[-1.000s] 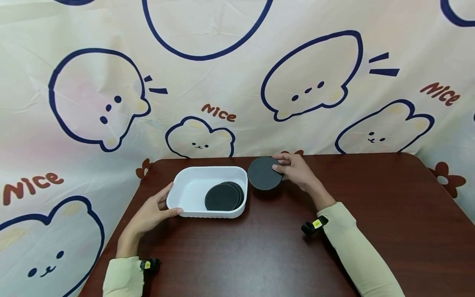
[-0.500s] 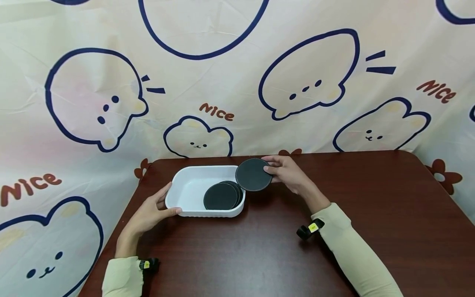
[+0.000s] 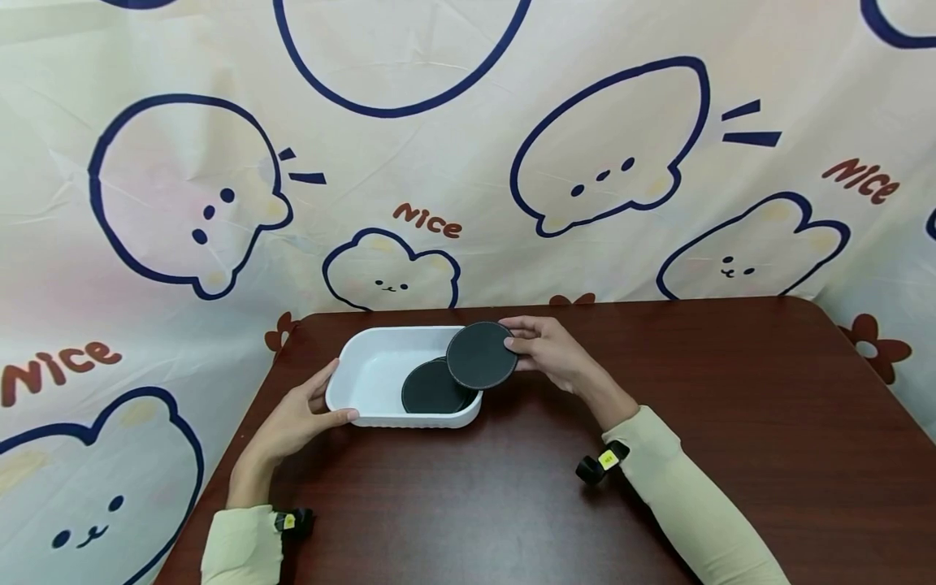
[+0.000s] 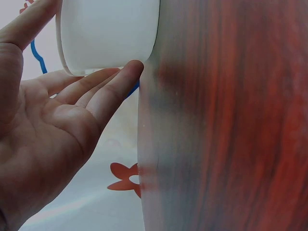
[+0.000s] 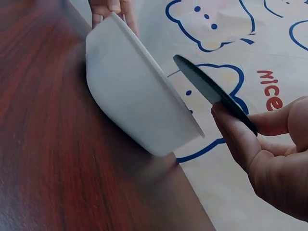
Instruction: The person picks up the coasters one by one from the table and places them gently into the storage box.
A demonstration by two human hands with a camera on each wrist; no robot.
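Observation:
My right hand (image 3: pixel 550 356) pinches a round black coaster (image 3: pixel 480 356) by its right edge, thumb on the upper face and fingers beneath. The coaster hangs tilted above the right end of a white rectangular tray (image 3: pixel 373 366). Inside the tray, at its right side, lie overlapping black coasters (image 3: pixel 431 388), partly hidden by the held one. In the right wrist view the held coaster (image 5: pixel 207 86) is seen edge-on, apart from the tray's rim. My left hand (image 3: pixel 296 418) holds the tray's left end, its thumb and fingers spread around the corners.
A dark brown wooden table (image 3: pixel 453 512) carries the tray near its far edge. Behind and beside it hangs a pale cloth (image 3: pixel 483 154) with cartoon bears. Each sleeved wrist bears a small black camera (image 3: pixel 603 463).
My right hand has brought the coaster leftward, from beside the tray to over its right end and partly over the stacked coasters. The left hand and tray stay nearly where they were.

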